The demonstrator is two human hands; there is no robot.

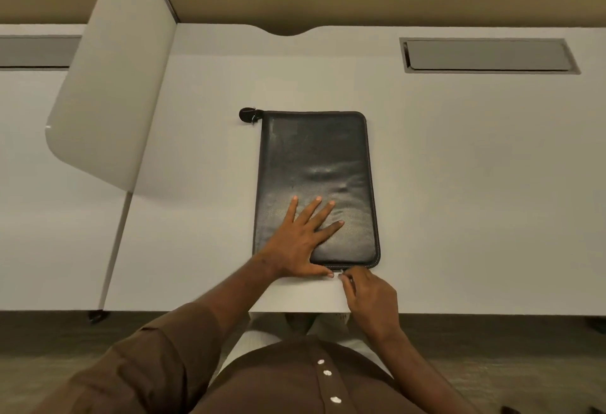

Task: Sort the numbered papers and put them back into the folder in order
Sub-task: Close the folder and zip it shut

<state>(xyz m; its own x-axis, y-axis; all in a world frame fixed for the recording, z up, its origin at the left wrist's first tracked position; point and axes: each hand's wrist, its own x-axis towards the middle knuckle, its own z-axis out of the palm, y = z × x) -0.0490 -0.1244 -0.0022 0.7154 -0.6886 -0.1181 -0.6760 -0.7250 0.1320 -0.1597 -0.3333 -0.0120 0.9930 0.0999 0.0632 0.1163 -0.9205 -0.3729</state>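
White surface (426, 158) takes up most of the view, with a white divider panel (111, 85) standing off to the far left of both hands and a grey recessed hatch (488, 55) way out past the right hand. Black leather folder (314, 164) lies flat and zipped, lengthwise away from the person, its near end just ahead of both hands. Left hand (300, 240) lies flat on the folder's near left corner, fingers straight and spread, thumb along the near edge, so that grip is wide open and just pressing. Right hand (369, 295) sits just beside the left thumb, fingertips pinched on the small zipper pull (341, 271) at the near edge. Another little dark tab (247, 115) sticks out at the folder's far left corner, well beyond the left hand.
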